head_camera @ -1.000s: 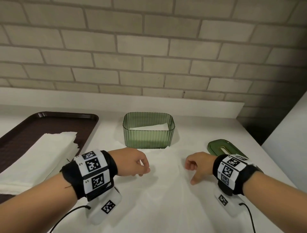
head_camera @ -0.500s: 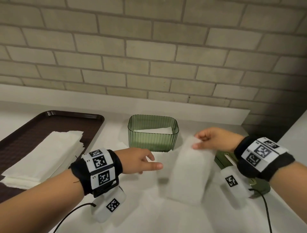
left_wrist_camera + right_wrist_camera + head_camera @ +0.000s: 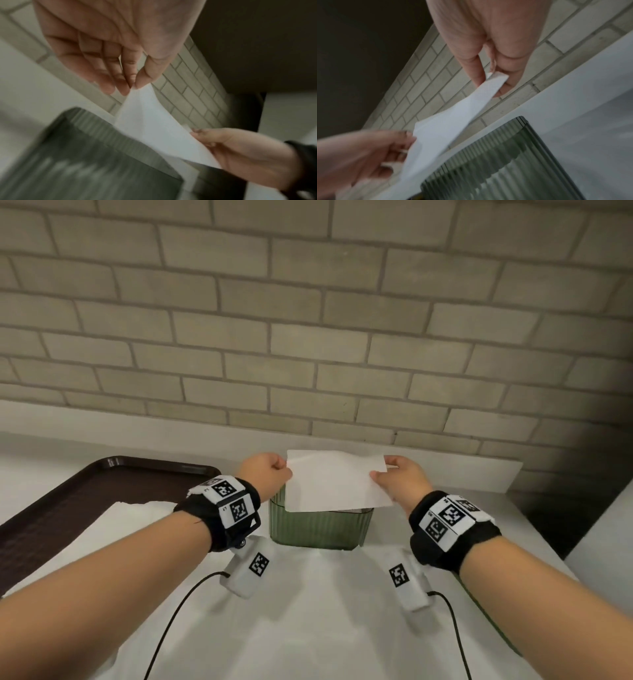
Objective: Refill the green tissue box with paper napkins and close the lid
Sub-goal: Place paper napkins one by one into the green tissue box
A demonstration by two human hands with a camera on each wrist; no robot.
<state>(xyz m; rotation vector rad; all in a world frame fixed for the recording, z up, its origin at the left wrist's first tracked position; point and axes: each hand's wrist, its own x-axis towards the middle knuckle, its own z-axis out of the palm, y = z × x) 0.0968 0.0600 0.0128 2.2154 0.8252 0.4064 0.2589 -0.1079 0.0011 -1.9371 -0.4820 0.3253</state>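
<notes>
Both hands have risen from the tabletop (image 3: 308,611) since a second ago, when they lay empty in front of the box. Half a second ago the right hand alone was lifting a napkin beside the box; now the napkin (image 3: 337,479) is stretched flat between the two hands, directly above the open green tissue box (image 3: 318,529).

The left hand (image 3: 265,474) pinches the napkin's left edge between thumb and fingertips, the other fingers curled in, as the left wrist view shows. The right hand (image 3: 399,479) pinches the right edge the same way; the right wrist view shows the sheet caught between its thumb and forefinger. The napkin's near edge hangs just over the box's rim, but whether it touches the rim I cannot tell.

The box stands lidless near the back of the tabletop, and white paper shows just inside its near rim. More napkins (image 3: 113,529) lie stacked on the brown tray (image 3: 51,508) to the left. A sliver of green under the right forearm is probably the lid.

The step in hand looks like loading one napkin. The next move calls for lowering the sheet level into the opening, keeping it taut enough to clear the walls, then letting go with both hands together so it lies flat on the paper below. More napkins and the lid probably follow.
</notes>
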